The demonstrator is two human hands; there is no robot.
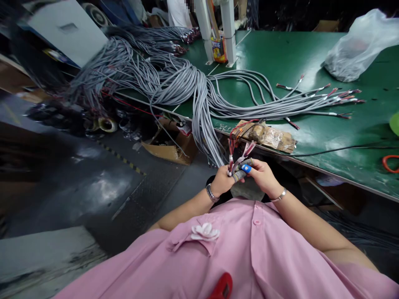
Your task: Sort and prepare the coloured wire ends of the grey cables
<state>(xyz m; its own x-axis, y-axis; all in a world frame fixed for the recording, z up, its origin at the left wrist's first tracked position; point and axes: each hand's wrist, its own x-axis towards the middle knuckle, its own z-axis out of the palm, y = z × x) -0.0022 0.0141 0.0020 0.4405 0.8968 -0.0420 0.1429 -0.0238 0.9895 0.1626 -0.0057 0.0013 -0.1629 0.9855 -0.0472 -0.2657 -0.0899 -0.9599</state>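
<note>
Left hand (222,181) gripping snugly round grey plastic-jacketed cables (237,162); right hand (263,177) sitting nearly closed, can't tell hold. I'd be aiming thin multicoloured wire ends (249,148) at 12 o'clock tbh.

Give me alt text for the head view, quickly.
A person's left hand holds cable ends with colored wires sticking up, the right hand close beside it, in front of a green table. Gray cables sprawl across the table, some drooping over its edge; a brown taped block and a plastic bag lie on it.
</note>
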